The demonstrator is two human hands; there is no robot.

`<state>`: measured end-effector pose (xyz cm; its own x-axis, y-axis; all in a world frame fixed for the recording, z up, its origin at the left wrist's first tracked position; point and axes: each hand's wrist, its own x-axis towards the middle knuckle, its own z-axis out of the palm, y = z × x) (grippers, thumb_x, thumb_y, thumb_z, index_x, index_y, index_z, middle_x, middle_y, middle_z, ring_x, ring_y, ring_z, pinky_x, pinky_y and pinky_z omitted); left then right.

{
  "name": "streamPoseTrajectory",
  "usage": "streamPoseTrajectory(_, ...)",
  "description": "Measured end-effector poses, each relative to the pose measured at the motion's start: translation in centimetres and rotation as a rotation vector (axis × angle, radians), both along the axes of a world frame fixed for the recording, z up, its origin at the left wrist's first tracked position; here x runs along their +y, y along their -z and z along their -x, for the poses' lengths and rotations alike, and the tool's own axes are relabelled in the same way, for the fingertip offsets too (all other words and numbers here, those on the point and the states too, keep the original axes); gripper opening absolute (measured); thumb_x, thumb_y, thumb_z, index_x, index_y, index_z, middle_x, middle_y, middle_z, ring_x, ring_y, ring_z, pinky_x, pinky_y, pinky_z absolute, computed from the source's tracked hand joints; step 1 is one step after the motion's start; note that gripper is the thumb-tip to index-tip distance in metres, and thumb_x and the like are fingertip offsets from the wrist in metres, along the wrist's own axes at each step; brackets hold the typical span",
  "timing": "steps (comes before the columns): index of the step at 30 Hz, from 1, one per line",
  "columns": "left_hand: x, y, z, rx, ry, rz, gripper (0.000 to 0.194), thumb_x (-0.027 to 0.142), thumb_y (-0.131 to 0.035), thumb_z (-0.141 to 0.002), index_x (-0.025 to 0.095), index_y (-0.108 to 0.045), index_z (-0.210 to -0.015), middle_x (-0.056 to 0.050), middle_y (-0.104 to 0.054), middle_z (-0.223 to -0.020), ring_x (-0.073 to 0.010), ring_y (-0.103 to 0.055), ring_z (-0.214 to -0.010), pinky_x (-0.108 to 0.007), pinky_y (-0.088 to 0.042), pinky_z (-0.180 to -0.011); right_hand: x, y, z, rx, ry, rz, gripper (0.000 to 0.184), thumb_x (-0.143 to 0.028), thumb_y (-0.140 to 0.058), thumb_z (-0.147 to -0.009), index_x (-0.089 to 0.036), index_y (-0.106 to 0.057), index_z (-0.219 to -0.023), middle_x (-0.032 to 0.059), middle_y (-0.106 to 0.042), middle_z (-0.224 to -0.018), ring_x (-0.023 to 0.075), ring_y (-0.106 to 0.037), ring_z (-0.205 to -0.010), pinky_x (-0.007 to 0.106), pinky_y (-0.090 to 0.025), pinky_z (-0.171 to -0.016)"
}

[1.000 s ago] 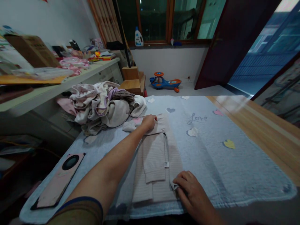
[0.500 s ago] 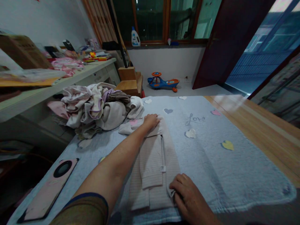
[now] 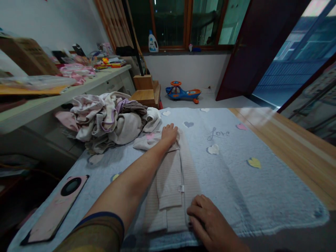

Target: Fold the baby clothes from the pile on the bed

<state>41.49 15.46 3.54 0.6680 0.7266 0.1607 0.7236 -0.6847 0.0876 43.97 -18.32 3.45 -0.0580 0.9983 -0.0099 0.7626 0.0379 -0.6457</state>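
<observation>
A pale beige striped garment (image 3: 170, 189) lies folded lengthwise in front of me, one sleeve-like part laid along its middle and a small white label (image 3: 181, 189) at the right side. My left hand (image 3: 170, 133) reaches across to its far end, fingers bent onto the cloth and holding it. A pink patch (image 3: 150, 136) shows on the cloth left of that hand. At the near right corner, my right hand (image 3: 210, 217) has its fingers curled and closed on the garment's edge; the fingertips are partly hidden.
Under everything spreads a light blue blanket (image 3: 236, 196) with heart patches. A heap of clothes (image 3: 112, 119) lies at the far left. A pink phone (image 3: 56, 210) rests near left. A cluttered desk (image 3: 105, 78) runs along the left; a toy ride-on car (image 3: 183, 93) stands beyond.
My right hand has drawn the near right edge slightly inward and flatter, so less bunched cloth shows at its fingertips. The left hand stays at the far end, its fingers shifted slightly.
</observation>
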Motion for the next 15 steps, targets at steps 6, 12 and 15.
streamPoseTrajectory(6,-3.0,1.2,-0.4,0.029,0.203,0.06,0.033,0.029,-0.039,-0.098,0.017,-0.058,-0.121,-0.013,-0.06,-0.125,-0.0246,-0.053,-0.12,-0.038,-0.039,-0.101,1.2,2.7,-0.5,-0.212,0.168,-0.201,0.043,-0.011,-0.048,-0.087,-0.017,-0.055,-0.129,0.0146,-0.056,-0.131,0.0269,-0.051,-0.122,0.045,-0.044,-0.1)
streamPoseTrajectory(12,-3.7,3.6,0.3,0.087,0.247,0.136,0.065,0.057,-0.039,-0.095,0.016,-0.037,-0.145,-0.015,-0.029,-0.158,-0.031,-0.025,-0.146,-0.045,-0.025,-0.115,1.5,3.3,-0.8,-0.327,0.055,-0.063,0.065,-0.022,-0.053,-0.088,-0.018,-0.035,-0.15,0.0113,-0.033,-0.157,0.0279,-0.029,-0.145,0.051,-0.028,-0.115)
streamPoseTrajectory(15,-3.6,3.1,0.3,0.096,0.238,0.174,0.062,0.054,-0.037,-0.097,0.015,-0.036,-0.146,-0.016,-0.028,-0.159,-0.0312,-0.024,-0.146,-0.047,-0.025,-0.115,2.0,1.5,-1.6,-0.277,0.055,-0.037,0.057,-0.021,-0.058,-0.084,-0.017,-0.05,-0.14,0.0133,-0.044,-0.15,0.0278,-0.04,-0.137,0.047,-0.034,-0.112)
